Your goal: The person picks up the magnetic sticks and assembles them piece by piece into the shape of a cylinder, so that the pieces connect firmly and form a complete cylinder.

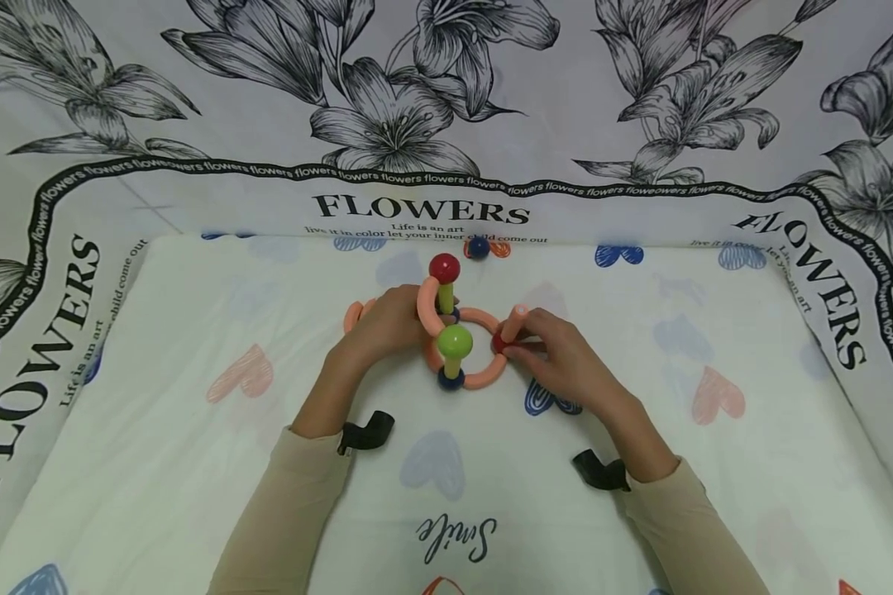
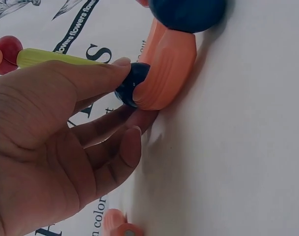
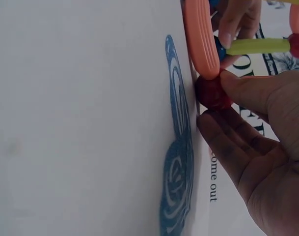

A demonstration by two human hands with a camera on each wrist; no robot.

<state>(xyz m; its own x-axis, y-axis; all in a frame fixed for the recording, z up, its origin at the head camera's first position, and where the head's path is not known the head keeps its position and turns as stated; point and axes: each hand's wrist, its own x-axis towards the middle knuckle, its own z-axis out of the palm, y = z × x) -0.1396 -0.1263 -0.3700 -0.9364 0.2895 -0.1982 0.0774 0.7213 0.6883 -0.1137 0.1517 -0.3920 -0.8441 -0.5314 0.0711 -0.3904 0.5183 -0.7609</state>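
Observation:
Orange curved pieces (image 1: 484,378) joined by balls form a ring lying on the cloth. At its far side, my left hand (image 1: 390,322) pinches a dark blue ball (image 2: 132,86) between thumb and fingers. A yellow-green rod (image 3: 257,46) rises from that ball to a red ball (image 1: 444,267). From there an orange curved piece (image 1: 427,306) runs to a green ball (image 1: 456,341), above the ring's near blue ball (image 1: 451,378). On the ring's right side, my right hand (image 1: 561,351) pinches another red ball (image 3: 214,93). An orange stick (image 1: 517,319) projects upward there, partly hidden by the fingers.
A loose blue ball (image 1: 479,247) lies near the table's far edge. Orange pieces (image 1: 352,316) lie to the left, partly behind my left hand. A white cloth (image 1: 610,537) printed with hearts covers the table, and a flowered cloth (image 1: 551,140) stands behind it.

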